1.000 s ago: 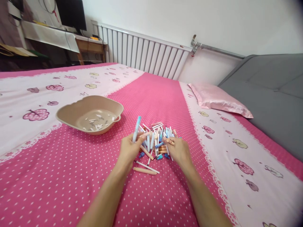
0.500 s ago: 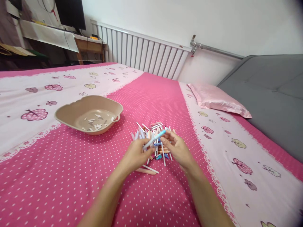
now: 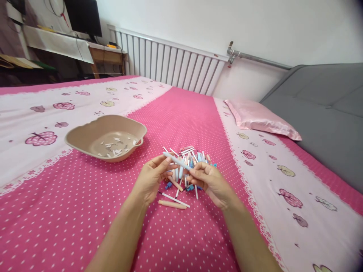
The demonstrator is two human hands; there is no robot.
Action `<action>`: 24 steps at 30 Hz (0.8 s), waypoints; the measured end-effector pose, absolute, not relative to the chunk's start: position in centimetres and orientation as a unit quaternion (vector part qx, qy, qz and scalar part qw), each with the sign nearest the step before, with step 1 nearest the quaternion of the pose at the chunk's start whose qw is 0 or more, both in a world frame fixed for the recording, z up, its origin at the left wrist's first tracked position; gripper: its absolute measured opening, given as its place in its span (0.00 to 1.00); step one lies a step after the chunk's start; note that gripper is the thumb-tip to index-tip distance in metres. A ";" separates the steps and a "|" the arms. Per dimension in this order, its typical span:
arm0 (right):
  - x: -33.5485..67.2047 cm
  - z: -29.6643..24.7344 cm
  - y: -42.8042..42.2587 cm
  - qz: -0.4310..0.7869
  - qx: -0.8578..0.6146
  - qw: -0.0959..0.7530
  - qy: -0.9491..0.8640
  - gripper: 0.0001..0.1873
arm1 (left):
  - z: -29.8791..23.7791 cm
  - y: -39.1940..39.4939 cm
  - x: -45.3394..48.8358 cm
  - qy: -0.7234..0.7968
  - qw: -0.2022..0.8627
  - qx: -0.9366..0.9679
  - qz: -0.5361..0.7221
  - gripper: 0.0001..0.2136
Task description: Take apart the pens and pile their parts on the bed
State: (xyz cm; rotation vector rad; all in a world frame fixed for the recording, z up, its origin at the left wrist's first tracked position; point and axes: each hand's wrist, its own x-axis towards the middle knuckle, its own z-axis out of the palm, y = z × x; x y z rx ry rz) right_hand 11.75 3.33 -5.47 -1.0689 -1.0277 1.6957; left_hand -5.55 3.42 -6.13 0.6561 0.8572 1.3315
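Note:
Between my hands, above the pile, is a slim pale blue pen barrel [image 3: 178, 161], tilted down to the right. My left hand [image 3: 151, 175] pinches its upper left end with thumb and fingers. At the lower right end, my right hand [image 3: 211, 181] grips it between thumb and fingertips. Below them on the bedspread lies a heap of pen parts [image 3: 181, 177]: white sticks, pale barrels and blue caps, partly hidden by my fingers. Closer to me a thin white stick [image 3: 174, 199] and a cream barrel [image 3: 172, 204] lie side by side.
A beige plastic basin [image 3: 106, 130] with small white pieces in it stands left of the heap. Everything rests on a pink dotted bedspread [image 3: 181, 234]. A pink pillow [image 3: 261, 119] and grey headboard [image 3: 317, 109] are at right, a radiator [image 3: 167, 60] behind.
The pen barrel has swung from rising rightward to sloping down rightward, and its bright blue end no longer shows. My left hand moved slightly left and up; the right now grips the other end.

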 end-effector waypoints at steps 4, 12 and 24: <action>11.2 -5.4 2.7 0.714 -0.380 0.352 -0.472 0.15 | -6.4 3.4 -5.4 0.364 0.640 0.318 0.597 0.12; 10.8 -5.4 2.4 0.716 -0.388 0.303 -0.495 0.19 | -6.2 3.3 -5.2 0.327 0.656 0.342 0.588 0.15; 10.8 -5.5 2.5 0.216 -0.461 0.292 -0.810 0.14 | -5.9 3.1 -4.6 0.472 0.528 0.289 0.644 0.15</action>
